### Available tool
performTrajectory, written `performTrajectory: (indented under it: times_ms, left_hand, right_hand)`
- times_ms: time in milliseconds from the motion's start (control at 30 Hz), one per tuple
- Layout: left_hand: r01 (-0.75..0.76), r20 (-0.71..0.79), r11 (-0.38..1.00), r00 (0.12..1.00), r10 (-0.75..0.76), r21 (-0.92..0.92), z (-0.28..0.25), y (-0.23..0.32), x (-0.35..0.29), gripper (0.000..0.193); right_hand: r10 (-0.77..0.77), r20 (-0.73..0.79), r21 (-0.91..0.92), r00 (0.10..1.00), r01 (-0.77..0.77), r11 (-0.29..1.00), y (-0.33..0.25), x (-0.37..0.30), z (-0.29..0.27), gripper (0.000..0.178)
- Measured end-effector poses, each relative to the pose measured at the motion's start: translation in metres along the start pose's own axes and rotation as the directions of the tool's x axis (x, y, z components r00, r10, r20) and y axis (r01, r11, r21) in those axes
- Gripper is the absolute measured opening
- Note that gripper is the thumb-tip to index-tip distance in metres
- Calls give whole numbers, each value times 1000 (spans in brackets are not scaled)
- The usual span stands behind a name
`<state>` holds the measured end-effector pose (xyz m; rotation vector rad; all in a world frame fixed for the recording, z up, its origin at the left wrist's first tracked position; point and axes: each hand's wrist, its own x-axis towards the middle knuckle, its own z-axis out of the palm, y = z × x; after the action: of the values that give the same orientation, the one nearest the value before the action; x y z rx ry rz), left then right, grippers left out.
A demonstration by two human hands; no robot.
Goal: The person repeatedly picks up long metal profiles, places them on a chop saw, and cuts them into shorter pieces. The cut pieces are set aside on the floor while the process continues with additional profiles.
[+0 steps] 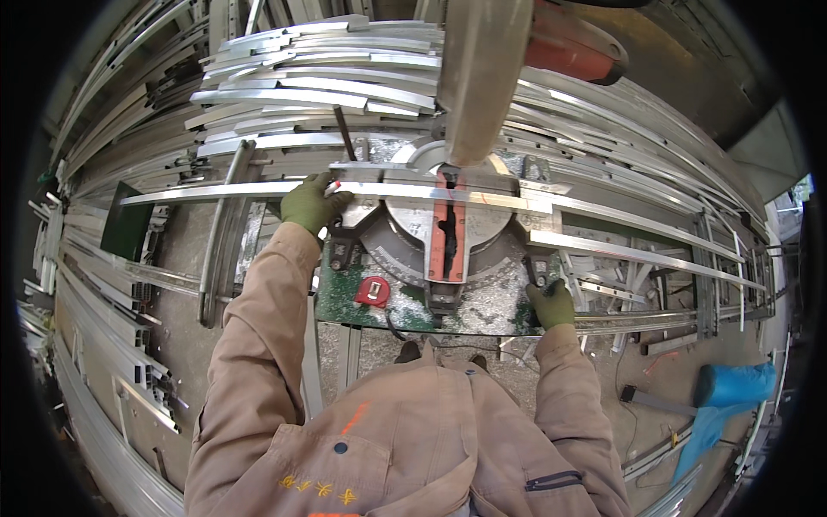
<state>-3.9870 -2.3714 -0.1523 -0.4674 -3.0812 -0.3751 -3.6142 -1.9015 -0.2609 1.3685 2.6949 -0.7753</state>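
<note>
Where things start, far left of the left hand, metal profiles [102, 310] lie in long stacks along the floor edge. Nearer the left hand, an upright-running rail pair [226, 233] crosses under the long silver bar [396, 190], whose left end sticks out well past that hand. Left hand [312, 205], green glove: fingers bent over the bar, holding it, left of the saw's middle. Small red-tipped item [334, 185] shows at its fingers, type unclear. Beyond the left hand, a big pile of silver lengths [323, 73]; just ahead and right of it, a dark rod [343, 131] stands tilted. Below right of the left hand, a red tape measure [373, 291] lies on the green table [338, 302], dusted with pale shavings.

Between the hands: mitre saw base [405, 228], with a red slotted insert [438, 237]; bar runs across it. Saw head [482, 82] is above the bar, red motor housing [573, 43] up and right.

Right hand [551, 305], green glove: fingers curled at the black bracket [539, 271] by the table's right corner; can't tell if gripping or just resting. Ahead and right of it, a second bar [633, 246] extends rightward. Far right and lower, a bright blue bundle [734, 385].
</note>
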Motion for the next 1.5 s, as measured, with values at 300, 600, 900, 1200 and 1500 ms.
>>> performTrajectory:
  times_ms: [300,600,900,1200,1500]
  left_hand:
    - [8,9,1000,1000,-8,-3,10,-2,2,72]
    - [11,-29,998,1000,-12,-57,16,-7,4,70]
    - [112,44,993,993,-110,-44,-8,9,1,97]
    - [103,14,993,995,-102,-58,-9,14,11,104]
    - [83,94,997,992,-82,1,-14,15,25,93]
  right_hand:
    - [-305,-523,-69,796,317,946,-57,54,-131,39]
    - [-328,-54,-456,943,269,848,-73,180,-134,35]
    - [-304,-84,-386,949,250,888,-39,200,-162,40]
    - [-269,-237,-331,933,183,926,-26,202,-188,43]
    - [-625,-180,-382,760,531,756,-78,117,-177,40]
